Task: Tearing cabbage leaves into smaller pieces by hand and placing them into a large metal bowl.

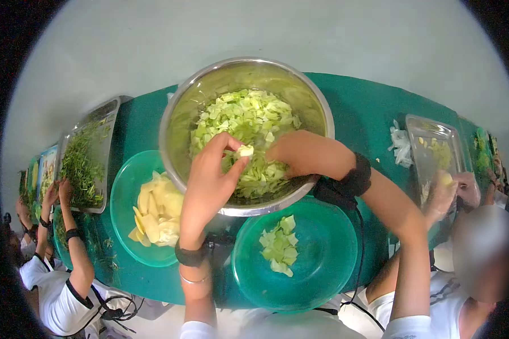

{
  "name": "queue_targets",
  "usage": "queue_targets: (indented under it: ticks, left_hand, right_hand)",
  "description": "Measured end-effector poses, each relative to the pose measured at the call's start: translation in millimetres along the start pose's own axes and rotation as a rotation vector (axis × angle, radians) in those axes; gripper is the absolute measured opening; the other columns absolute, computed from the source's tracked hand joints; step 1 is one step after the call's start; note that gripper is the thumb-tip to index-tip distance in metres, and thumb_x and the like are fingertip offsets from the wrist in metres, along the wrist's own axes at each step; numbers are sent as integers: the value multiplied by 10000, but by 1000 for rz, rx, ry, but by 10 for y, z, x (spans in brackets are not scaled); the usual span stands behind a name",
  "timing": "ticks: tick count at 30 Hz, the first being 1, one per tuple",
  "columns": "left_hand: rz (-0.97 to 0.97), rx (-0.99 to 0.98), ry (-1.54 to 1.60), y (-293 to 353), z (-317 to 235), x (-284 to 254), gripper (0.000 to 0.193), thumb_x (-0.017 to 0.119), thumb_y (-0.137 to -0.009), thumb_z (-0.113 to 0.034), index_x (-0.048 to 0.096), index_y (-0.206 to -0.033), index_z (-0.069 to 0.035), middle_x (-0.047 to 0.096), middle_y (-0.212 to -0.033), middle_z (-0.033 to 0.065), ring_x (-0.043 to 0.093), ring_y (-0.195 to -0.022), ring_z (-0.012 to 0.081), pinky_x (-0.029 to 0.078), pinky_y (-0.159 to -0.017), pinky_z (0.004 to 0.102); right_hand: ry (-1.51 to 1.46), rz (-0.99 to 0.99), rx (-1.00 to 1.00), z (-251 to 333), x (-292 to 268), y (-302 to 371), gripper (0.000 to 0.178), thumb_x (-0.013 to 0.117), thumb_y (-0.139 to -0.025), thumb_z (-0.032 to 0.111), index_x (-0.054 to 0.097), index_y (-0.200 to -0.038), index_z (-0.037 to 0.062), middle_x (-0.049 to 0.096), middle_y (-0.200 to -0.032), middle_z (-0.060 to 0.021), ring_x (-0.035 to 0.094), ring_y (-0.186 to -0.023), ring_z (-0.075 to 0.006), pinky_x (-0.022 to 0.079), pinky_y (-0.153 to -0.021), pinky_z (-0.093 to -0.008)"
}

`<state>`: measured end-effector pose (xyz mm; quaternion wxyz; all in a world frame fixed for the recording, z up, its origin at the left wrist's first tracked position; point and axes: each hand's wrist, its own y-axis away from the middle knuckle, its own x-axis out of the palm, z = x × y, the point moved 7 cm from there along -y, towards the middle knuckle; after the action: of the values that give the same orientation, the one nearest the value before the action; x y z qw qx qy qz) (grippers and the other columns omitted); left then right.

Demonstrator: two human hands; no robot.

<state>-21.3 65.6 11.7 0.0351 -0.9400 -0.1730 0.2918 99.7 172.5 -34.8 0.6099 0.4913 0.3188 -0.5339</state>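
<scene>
A large steel bowl (178, 121) holds many torn pale-green leaf pieces (246, 110), which look like cabbage. Over its near side, my left hand (212, 175) pinches a small whitish-green cabbage piece (245, 151) between thumb and forefinger. My right hand (302, 152) reaches down into the bowl at the right, close to the leaves. Its fingers bend downward and are mostly hidden behind the hand, so what they hold does not show. Just below the bowl, a green see-through basin (331, 243) contains a small heap of cabbage pieces (280, 246).
Another green basin (127, 237) at the left holds pale yellow slices (155, 212). A tray of chopped greens (85, 150) stands farther left, beside a co-worker's hands (56, 192). At the right are a crumpled plastic bag (400, 146), a clear tray (435, 127) and another co-worker's hands (455, 189).
</scene>
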Motion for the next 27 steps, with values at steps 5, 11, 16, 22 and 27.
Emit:
queue_targets:
  ticks: [5, 11, 16, 22, 27]
  left_hand:
    - [9, -7, -20, 37, -11, -3, 215, 699, -868, -58, 555, -1024, -33, 691, -1069, 113, 647, -1071, 280, 505, -914, 388]
    - [-71, 42, -37, 30, -1, -45, 246, 704, -867, -57, 552, -1061, -56, 668, -1125, 113, 631, -1101, 294, 500, -925, 391]
    - [-79, 55, -50, 13, 13, -33, 258, 705, -859, -48, 550, -1065, -61, 660, -1151, 110, 622, -1115, 298, 499, -928, 394]
    - [-40, 37, -56, 2, 27, -4, 251, 705, -855, -50, 555, -1056, -57, 654, -1144, 101, 619, -1109, 290, 495, -929, 395]
    - [-3, 84, -27, -9, -32, -9, 235, 719, -844, -51, 572, -1027, -50, 651, -1135, 97, 617, -1111, 269, 486, -931, 376]
  right_hand:
    - [-73, -63, -14, -27, -57, 25, 287, 743, -740, 131, 655, -1003, 59, 668, -1013, -108, 617, -1051, -322, 494, -889, -458]
    - [287, -138, -19, -40, -322, -9, 219, 742, -751, 149, 631, -928, 85, 610, -1019, -43, 541, -1173, -253, 432, -994, -431]
    - [178, -366, -116, -1, -579, 153, 242, 740, -774, 167, 611, -958, 76, 619, -1049, -61, 555, -1151, -277, 440, -993, -431]
    - [61, -371, 21, -151, -585, 171, 226, 728, -817, 177, 631, -993, 74, 645, -1033, -98, 604, -1044, -320, 475, -921, -436]
    - [16, -416, 21, -193, -480, 135, 219, 734, -846, 202, 652, -1002, 73, 663, -945, -103, 646, -929, -303, 502, -831, -419]
